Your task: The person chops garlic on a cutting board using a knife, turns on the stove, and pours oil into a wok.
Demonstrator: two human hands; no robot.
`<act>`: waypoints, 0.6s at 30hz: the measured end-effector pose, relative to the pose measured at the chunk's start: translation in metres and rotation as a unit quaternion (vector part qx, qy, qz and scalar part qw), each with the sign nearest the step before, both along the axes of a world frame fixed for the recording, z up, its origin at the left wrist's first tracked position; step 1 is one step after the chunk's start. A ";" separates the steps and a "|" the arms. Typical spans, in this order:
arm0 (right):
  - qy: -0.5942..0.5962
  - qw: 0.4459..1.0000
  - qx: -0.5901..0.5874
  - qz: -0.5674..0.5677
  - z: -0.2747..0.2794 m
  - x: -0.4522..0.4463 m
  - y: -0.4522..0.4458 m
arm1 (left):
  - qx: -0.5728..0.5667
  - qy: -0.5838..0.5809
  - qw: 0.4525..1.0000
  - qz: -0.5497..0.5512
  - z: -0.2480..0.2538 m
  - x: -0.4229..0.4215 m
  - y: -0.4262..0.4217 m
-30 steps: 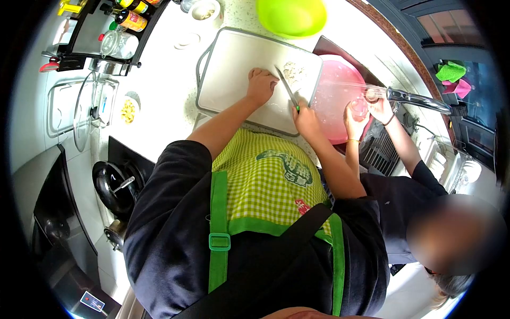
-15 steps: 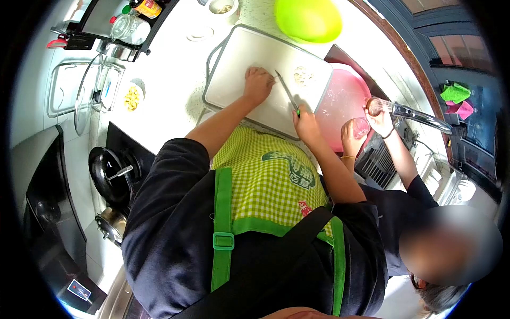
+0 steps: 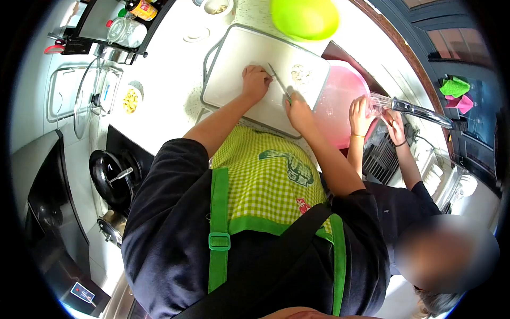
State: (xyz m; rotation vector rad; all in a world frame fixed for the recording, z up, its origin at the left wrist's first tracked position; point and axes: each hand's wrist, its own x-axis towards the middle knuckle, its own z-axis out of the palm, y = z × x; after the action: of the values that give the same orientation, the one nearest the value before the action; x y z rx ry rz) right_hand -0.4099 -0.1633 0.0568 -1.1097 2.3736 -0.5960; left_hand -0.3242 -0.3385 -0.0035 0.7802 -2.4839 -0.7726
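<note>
My right hand [image 3: 299,114] is wrapped round the handle of a knife [image 3: 279,81], whose narrow blade points away from me over the white cutting board [image 3: 239,50]. Just left of the blade, my left hand [image 3: 256,84] rests on the board with its fingers curled. Something small and pale shows at its fingertips, too small to name. To the right of the knife lies a little heap of chopped pale pieces [image 3: 301,74].
At right, another person's hands [image 3: 361,117] hold a clear container [image 3: 376,105] under the faucet [image 3: 422,110], beside a pink basin [image 3: 340,87]. A lime-green bowl [image 3: 305,18] stands behind the board. A bowl of yellow pieces [image 3: 130,100] sits at left.
My right hand and the knife have shifted slightly left, the blade nearer my left fingertips. The other person's hands have come together around the clear container under the faucet.
</note>
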 end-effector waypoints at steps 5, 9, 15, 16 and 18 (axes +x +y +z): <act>0.021 0.999 -0.027 0.007 -0.014 -0.004 0.009 | 0.005 -0.014 1.000 0.002 -0.004 0.000 -0.001; -0.022 0.997 0.070 -0.007 -0.008 -0.003 0.019 | 0.000 -0.026 1.000 0.001 -0.004 0.000 -0.001; -0.027 0.993 0.116 0.006 0.003 0.000 0.019 | 0.004 -0.017 1.000 0.000 -0.003 0.000 0.001; -0.018 0.993 0.114 0.006 0.003 0.001 0.017 | 0.005 -0.017 1.000 0.002 -0.003 0.000 0.001; -0.008 0.994 0.112 0.007 0.000 0.002 0.014 | 0.013 -0.015 1.000 0.000 -0.002 0.000 0.001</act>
State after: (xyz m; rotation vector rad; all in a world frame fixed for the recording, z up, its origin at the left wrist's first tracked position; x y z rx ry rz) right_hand -0.4077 -0.1492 0.0572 -1.0160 2.3485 -0.3221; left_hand -0.3242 -0.3375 -0.0059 0.8065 -2.5057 -0.8012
